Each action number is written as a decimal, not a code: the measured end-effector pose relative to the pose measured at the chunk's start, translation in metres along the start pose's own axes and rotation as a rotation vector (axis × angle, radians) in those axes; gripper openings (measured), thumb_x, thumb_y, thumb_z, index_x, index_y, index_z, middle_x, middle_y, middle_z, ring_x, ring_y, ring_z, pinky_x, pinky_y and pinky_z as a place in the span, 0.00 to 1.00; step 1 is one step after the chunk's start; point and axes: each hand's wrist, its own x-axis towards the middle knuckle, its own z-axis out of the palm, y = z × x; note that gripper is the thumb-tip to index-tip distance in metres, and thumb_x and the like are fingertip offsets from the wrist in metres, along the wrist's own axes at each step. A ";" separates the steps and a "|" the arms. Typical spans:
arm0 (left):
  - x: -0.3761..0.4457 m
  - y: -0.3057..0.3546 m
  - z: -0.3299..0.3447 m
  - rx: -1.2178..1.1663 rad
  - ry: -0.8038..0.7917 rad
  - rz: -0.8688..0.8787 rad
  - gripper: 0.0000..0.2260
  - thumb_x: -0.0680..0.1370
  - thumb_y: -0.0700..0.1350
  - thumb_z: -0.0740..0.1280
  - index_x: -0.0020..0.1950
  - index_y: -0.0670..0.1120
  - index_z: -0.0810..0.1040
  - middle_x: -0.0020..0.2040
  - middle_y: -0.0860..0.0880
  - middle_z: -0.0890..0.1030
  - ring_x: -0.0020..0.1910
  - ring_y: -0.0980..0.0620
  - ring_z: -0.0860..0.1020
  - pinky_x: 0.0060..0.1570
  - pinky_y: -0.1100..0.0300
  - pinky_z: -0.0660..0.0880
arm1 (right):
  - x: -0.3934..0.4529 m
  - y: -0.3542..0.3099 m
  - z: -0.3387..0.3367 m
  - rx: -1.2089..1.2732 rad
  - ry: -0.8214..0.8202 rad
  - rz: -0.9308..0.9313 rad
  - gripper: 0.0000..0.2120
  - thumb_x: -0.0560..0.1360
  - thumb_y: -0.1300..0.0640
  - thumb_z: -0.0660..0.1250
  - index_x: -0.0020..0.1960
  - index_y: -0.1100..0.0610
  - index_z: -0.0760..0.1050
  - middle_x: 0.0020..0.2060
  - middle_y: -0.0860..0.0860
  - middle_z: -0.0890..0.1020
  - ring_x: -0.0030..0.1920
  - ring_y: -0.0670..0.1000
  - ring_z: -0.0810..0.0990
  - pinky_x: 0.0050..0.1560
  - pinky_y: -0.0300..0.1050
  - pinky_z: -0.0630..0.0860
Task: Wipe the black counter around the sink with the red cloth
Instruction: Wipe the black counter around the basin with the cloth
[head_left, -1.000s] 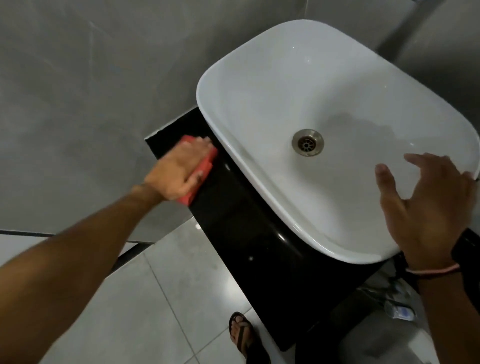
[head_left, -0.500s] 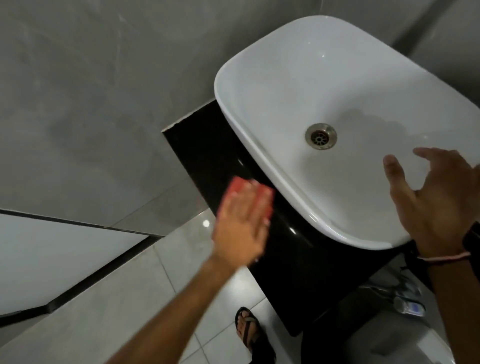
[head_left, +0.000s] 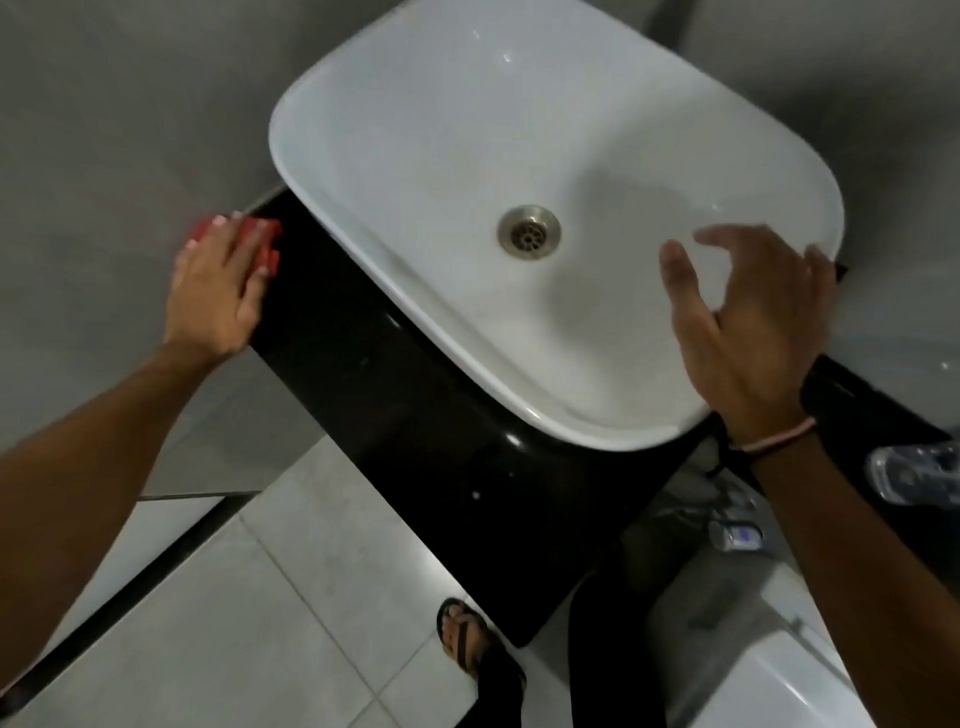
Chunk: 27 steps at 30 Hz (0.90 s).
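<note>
A glossy black counter (head_left: 363, 374) carries a white basin sink (head_left: 415, 156) with a metal drain (head_left: 529, 235). My left hand (head_left: 215, 291) presses flat on the red cloth (head_left: 267, 241) at the counter's far left corner, beside the grey wall. Only the cloth's far edge shows past my fingers. My right hand (head_left: 753, 332) hovers over the sink's right side with fingers spread and nothing in it.
A grey wall (head_left: 104, 156) bounds the counter on the left. Pale floor tiles (head_left: 234, 623) lie below, with my sandalled foot (head_left: 462, 639) near the counter's front. A clear plastic bottle (head_left: 914, 475) sits at the right edge, and a small bottle (head_left: 737, 535) lies lower down.
My left hand swept the red cloth down along the counter's front edge, then back up to the far left corner by the wall. My right hand stayed hovering over the sink.
</note>
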 end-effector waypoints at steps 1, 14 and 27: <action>-0.002 0.003 0.006 -0.004 0.012 -0.118 0.25 0.82 0.53 0.51 0.79 0.48 0.65 0.79 0.35 0.65 0.79 0.33 0.62 0.77 0.39 0.58 | 0.001 0.001 0.001 -0.010 0.009 0.001 0.26 0.82 0.37 0.57 0.67 0.55 0.78 0.66 0.51 0.82 0.73 0.52 0.75 0.81 0.56 0.56; -0.202 0.340 0.052 -0.086 -0.099 0.023 0.27 0.82 0.52 0.55 0.80 0.45 0.62 0.80 0.40 0.67 0.81 0.42 0.64 0.80 0.41 0.61 | -0.005 0.002 0.012 -0.067 0.046 0.008 0.28 0.81 0.34 0.53 0.65 0.52 0.79 0.64 0.49 0.84 0.74 0.50 0.74 0.82 0.55 0.54; -0.206 0.311 0.048 -0.090 -0.145 0.531 0.25 0.84 0.54 0.55 0.81 0.50 0.62 0.82 0.44 0.65 0.82 0.45 0.60 0.79 0.42 0.64 | -0.005 0.004 0.003 -0.149 -0.067 -0.037 0.27 0.83 0.37 0.52 0.68 0.54 0.77 0.68 0.52 0.80 0.78 0.53 0.69 0.82 0.56 0.52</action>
